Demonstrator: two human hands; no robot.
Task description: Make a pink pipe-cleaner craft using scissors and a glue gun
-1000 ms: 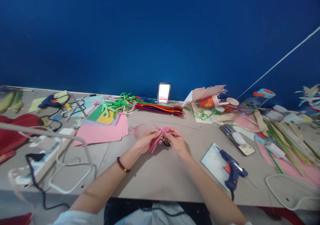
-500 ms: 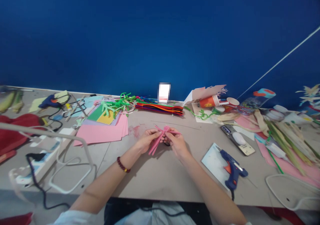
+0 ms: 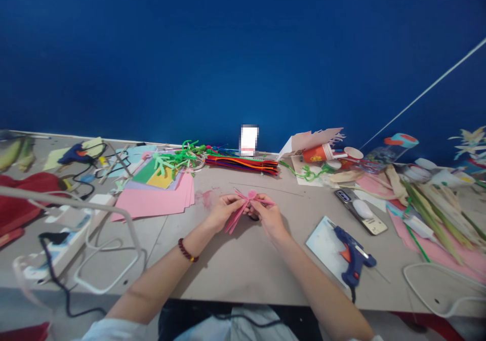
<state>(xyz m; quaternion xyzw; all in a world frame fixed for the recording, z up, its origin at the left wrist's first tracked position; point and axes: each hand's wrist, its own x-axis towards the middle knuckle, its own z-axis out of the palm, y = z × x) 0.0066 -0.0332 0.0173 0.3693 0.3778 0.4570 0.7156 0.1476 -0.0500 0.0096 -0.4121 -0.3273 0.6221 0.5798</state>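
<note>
Both hands meet above the table in the middle of the view, around a bunch of pink pipe cleaners (image 3: 236, 216) whose arms spread out from a small round pink centre. My left hand (image 3: 224, 210) is closed, its thumb and fingers pinching the bunch from the left. From the right, my right hand (image 3: 269, 216) is also closed on it, thumb close to the round centre. Several pink arms slant down toward me, and others poke out to the upper left and right. Below the fingers shows a small dark thing (image 3: 253, 218) that I cannot make out.
A bundle of coloured pipe cleaners (image 3: 243, 164) lies at the back. Pink paper sheets (image 3: 152, 202) and green pipe-cleaner pieces (image 3: 176, 160) are left. At right are a blue glue gun (image 3: 355, 257), a phone (image 3: 360, 212) and corn husks (image 3: 436, 219); a power strip (image 3: 72, 237) lies far left.
The pink arms under my left hand have drawn slightly closer together. Both hands keep nearly the same place and hold.
</note>
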